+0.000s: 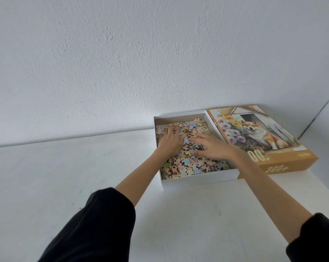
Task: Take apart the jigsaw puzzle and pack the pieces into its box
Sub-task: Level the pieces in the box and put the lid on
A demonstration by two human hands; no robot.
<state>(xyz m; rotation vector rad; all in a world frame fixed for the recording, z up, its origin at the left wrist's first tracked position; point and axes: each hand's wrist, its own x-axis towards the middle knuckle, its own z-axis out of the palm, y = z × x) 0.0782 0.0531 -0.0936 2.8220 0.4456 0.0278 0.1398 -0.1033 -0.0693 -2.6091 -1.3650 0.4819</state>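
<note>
From the head camera, the open white box (198,181) sat on the white table (65,176), pushed back near the textured wall (122,63). It was filled with loose puzzle pieces (194,164) in pale pink, blue, yellow and green, heaped across nearly the whole floor of the box. A thin strip of bare bottom showed along the far side.

Both hands were inside the box, lying on top of the heap. The left hand (170,139) lay palm down over the far left part of the pieces, its fingers straight and slightly spread, pointing toward the wall. The right hand (210,146) lay palm down just beside it, over the middle of the heap, with its fingers stretched out flat toward the left hand and the thumb on the near side. Neither hand was curled round a piece; both simply rested on the pile. The two hands were close together, and whether their fingertips touched could not be told. More pieces lay uncovered nearer the camera, between the wrists and the front wall of the box.

The lid (254,133), printed with a dog and flowers, lay face up right against the right side of the box. Bare forearms ran back to a black left sleeve (95,229) and a black right sleeve (314,241).
</note>
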